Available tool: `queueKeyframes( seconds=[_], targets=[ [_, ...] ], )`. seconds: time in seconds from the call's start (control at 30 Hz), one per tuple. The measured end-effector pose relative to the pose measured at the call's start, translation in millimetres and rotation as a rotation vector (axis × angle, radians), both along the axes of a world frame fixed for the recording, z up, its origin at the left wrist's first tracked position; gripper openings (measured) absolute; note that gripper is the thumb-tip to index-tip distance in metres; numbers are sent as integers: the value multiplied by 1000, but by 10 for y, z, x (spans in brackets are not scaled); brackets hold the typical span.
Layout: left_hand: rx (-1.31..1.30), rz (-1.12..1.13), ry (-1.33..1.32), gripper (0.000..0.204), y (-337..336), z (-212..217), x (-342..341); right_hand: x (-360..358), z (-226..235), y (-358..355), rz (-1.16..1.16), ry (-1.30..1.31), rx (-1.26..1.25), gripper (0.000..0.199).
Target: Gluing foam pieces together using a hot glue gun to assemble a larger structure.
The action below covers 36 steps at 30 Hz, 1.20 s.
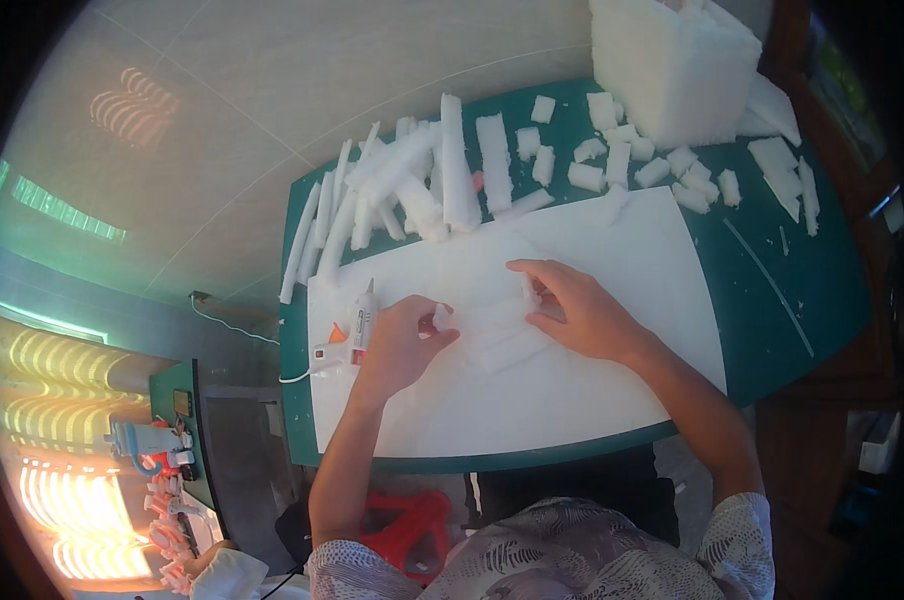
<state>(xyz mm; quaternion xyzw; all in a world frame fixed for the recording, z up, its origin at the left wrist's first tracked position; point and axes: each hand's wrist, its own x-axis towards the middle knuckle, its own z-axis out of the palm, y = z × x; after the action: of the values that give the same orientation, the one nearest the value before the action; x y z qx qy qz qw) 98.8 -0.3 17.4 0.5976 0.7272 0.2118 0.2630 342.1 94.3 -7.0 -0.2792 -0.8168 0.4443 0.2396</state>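
Note:
My left hand is closed in a pinch on a small white foam piece, held over a large white board. To its right, my right hand pinches another small white foam piece between thumb and fingers. Some low white pieces lie on the board between and below the hands; their outlines blend into the white surface. Just left of my left hand is a white hot glue gun with an orange trigger, its cable running off the table's left side.
Long white foam strips are piled at the back left of the green table. Several short foam chunks are scattered at the back right, before a big white foam block. A red stool stands below the near edge.

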Motion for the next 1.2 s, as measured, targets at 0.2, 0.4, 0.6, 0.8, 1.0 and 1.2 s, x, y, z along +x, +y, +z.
queueKeyframes(
  seconds=[0.2, 0.4, 0.6, 0.8, 1.0, 1.2],
  targets=[
    [-8, -10, -5, 25, 4, -16, -28, -4, -6, -3, -5, 2, 14, 58],
    [7, -15, -62, 26, 13, -18, -23, -6, -18, -3, -7, 2, 13, 57],
    [-60, -3, -60, 21, 25, 55, 5, 1, -3, 2, -2, 11, 20, 57],
    [-13, 11, -76, 26, -30, 36, 27, -2, 18, 9, 0, -24, -23, 56],
    [37, 17, -134, 31, -60, 36, 45, 2, 17, 9, -5, -29, -32, 57],
    [92, 15, -140, 40, -68, 90, 78, 2, -3, 34, 5, -34, -41, 59]
  ],
)
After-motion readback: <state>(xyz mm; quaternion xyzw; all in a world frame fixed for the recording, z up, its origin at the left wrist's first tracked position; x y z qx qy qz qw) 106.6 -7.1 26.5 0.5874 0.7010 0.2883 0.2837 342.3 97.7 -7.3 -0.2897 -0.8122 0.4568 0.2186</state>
